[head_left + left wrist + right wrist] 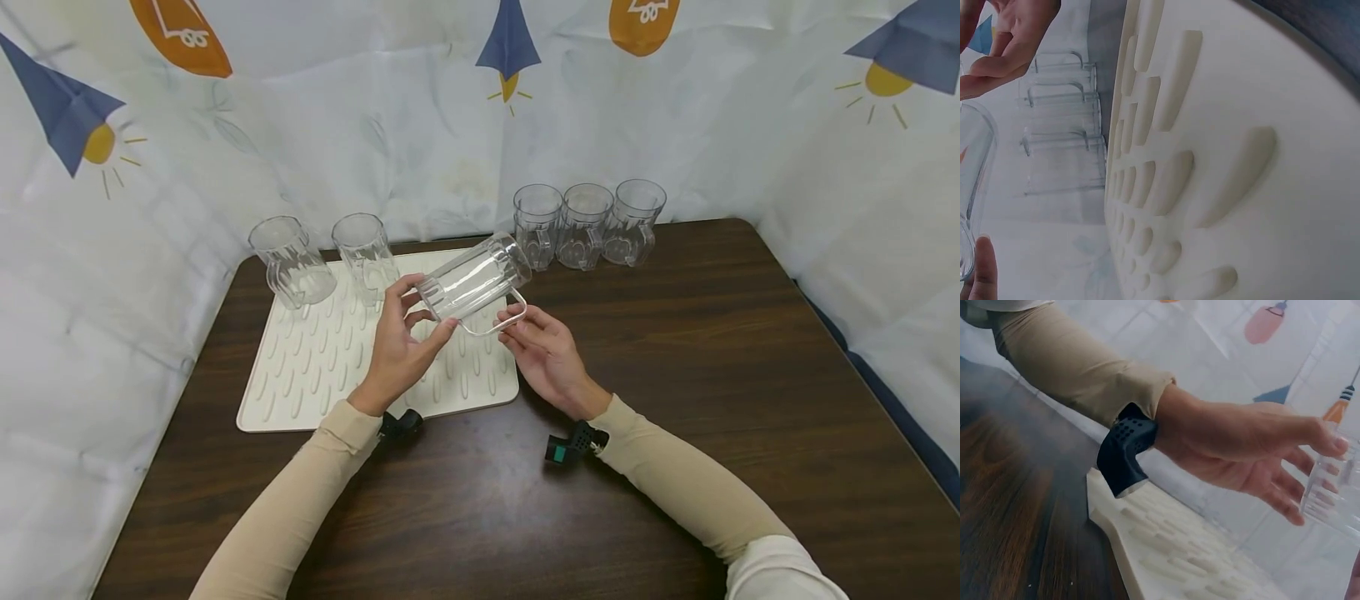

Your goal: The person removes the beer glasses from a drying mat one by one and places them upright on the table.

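A clear mug point(474, 282) with ribbed sides is held tilted above a white drying mat point(322, 400). My left hand point(401, 342) grips its lower-left end, with thumb and fingers on opposite sides. At the handle, my right hand point(547, 354) pinches with its fingertips. The right wrist view catches the left hand point(1241, 450) around one end of the mug point(1335, 494). In the left wrist view, the right hand point(1007, 44) is near the mug point(975, 150), which is cut off by the frame edge.
Two clear mugs, one at the far left point(292, 267) and one beside it point(363, 254), stand on the mat's back part. Behind and right, three more mugs point(585, 233) stand in a row on the dark wooden table point(712, 333). A patterned white curtain point(420, 125) hangs behind.
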A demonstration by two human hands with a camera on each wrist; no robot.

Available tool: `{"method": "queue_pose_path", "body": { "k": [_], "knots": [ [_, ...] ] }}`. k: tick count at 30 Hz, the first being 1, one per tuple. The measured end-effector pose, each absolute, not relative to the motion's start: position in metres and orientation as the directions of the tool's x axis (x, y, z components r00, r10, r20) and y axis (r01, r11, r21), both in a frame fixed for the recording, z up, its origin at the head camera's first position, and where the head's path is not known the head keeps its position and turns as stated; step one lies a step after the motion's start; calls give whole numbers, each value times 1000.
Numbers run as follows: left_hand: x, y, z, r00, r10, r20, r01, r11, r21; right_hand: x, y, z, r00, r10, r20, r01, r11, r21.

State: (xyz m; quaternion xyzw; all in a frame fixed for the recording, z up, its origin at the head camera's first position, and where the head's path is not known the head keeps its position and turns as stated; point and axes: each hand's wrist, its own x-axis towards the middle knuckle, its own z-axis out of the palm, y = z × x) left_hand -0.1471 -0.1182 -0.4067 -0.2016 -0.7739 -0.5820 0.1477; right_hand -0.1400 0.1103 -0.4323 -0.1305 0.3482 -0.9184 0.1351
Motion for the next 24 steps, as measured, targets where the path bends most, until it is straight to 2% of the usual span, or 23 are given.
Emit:
{"method": "queue_pose_path", "body": {
  "k": [15,24],
  "knots": [
    [-148,-114,-407,-881,120,457,472,202,858,-139,107,-428,-885,-417,205,266,-817,-512],
    [-148,-110,-406,-881,114,458,472,175,864,-139,106,-428,-841,-456,291,318,-852,-417]
  ]
}}
